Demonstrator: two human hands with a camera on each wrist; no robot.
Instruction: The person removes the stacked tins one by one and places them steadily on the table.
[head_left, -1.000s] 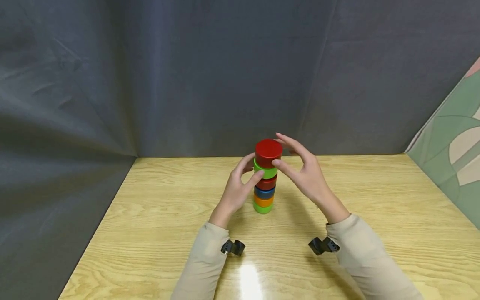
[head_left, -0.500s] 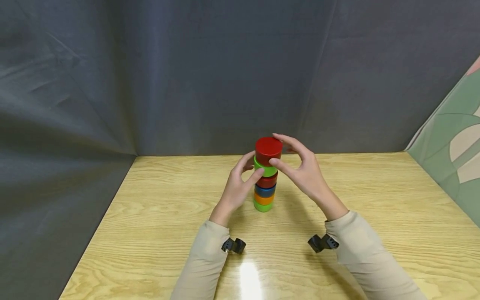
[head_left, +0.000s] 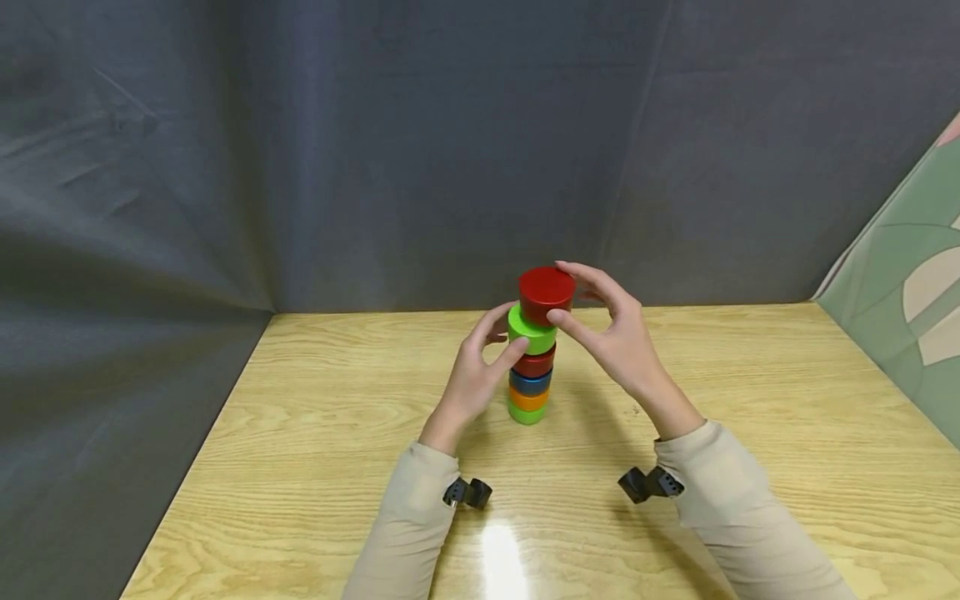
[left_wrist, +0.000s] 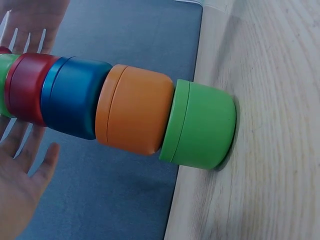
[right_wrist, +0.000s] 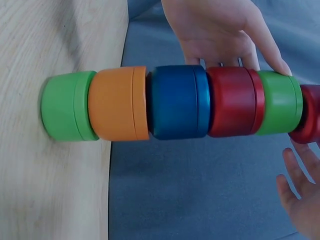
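Observation:
A stack of round tins stands mid-table: green at the bottom, then orange, blue, red and an upper green tin. My right hand pinches the top red tin between thumb and fingers. That tin sits offset to the right, leaving part of the green lid showing. My left hand holds the upper green tin, thumb on its front and fingers behind. I cannot tell whether the red tin touches the green one.
The wooden table reaches to a grey cloth backdrop behind and on the left. A patterned green panel leans at the right edge. Black camera mounts sit at both wrists.
My right hand closed on the top red tin, then raised it slightly and shifted it right off the centre of the stack. The left hand and the lower tins stayed put.

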